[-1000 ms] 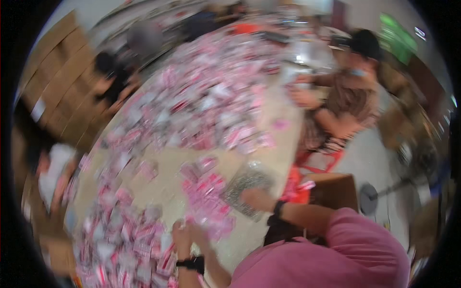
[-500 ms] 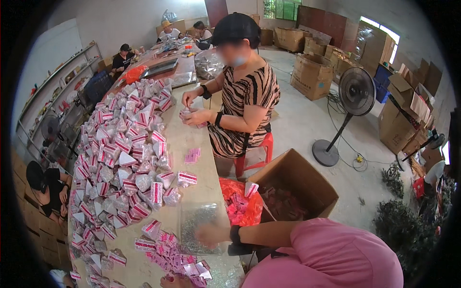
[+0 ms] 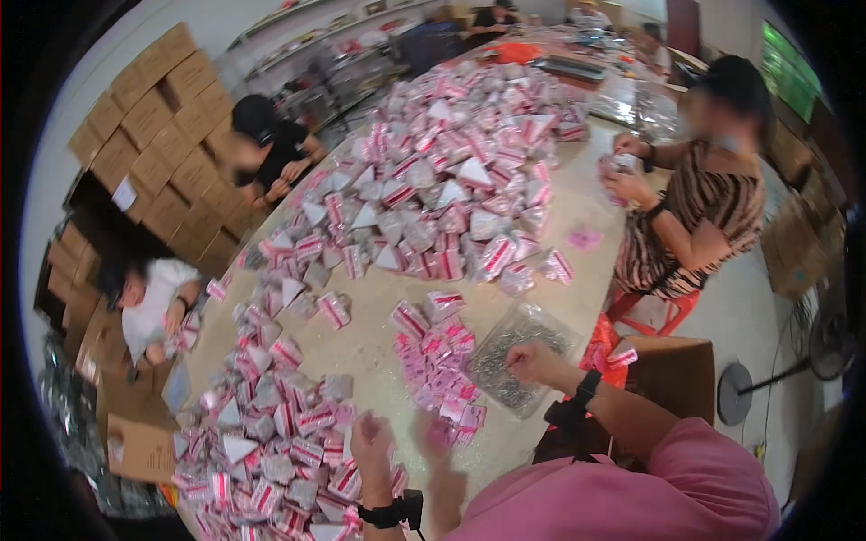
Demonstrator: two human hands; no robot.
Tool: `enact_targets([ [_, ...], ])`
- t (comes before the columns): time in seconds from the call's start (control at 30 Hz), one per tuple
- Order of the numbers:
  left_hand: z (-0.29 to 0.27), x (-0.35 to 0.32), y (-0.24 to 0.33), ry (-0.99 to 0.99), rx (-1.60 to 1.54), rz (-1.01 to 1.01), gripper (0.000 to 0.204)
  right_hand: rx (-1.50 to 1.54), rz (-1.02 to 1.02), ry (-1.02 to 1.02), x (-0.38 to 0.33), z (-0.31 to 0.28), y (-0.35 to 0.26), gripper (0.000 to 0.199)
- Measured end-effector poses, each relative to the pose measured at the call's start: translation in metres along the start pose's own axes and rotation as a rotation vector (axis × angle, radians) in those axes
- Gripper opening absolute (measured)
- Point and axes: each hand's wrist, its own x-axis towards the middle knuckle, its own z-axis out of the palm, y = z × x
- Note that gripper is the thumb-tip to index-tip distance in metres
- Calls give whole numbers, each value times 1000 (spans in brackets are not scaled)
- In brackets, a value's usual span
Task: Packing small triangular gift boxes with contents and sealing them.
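My right hand point(image 3: 534, 362) is over a clear plastic tray point(image 3: 568, 335) holding a heap of small metallic pieces. Its fingers are drawn together, and whatever may be between them is too small to make out. My left hand point(image 3: 371, 444) is raised beside the near-left pile of clear bags with pink-and-white card tops point(image 3: 271, 451). Motion smears its fingers, so its grip is unclear. Between my hands lies a loose heap of pink printed cards point(image 3: 437, 365), with two bagged packets point(image 3: 424, 314) at its far edge.
A large mound of bagged packets point(image 3: 451, 171) covers the table's far part. A co-worker in a striped top point(image 3: 699, 216) handles a packet at right; two more people sit along the left edge. An open carton point(image 3: 677, 379) and red bag point(image 3: 599, 347) stand beside my right arm.
The view has swung left, bringing the left-side workers and stacked cartons into sight. My left hand has gone from beside the pink cards to the near-left pile; my right hand remains at the tray.
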Motion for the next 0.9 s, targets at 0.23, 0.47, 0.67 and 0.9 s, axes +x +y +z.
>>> enact_targets([
  [0.23,12,-37,17,-37,-206,-72,40,188,9,-71,1,3,-26,11],
  [0.47,20,-47,27,-172,-546,-175,37,408,42,-121,14,-1,-19,19],
  [0.67,22,-46,27,-264,-878,-149,51,322,47,-68,14,3,-23,10],
  [0.9,24,-50,24,-265,-901,-157,56,-411,104,-208,6,-3,-49,32],
])
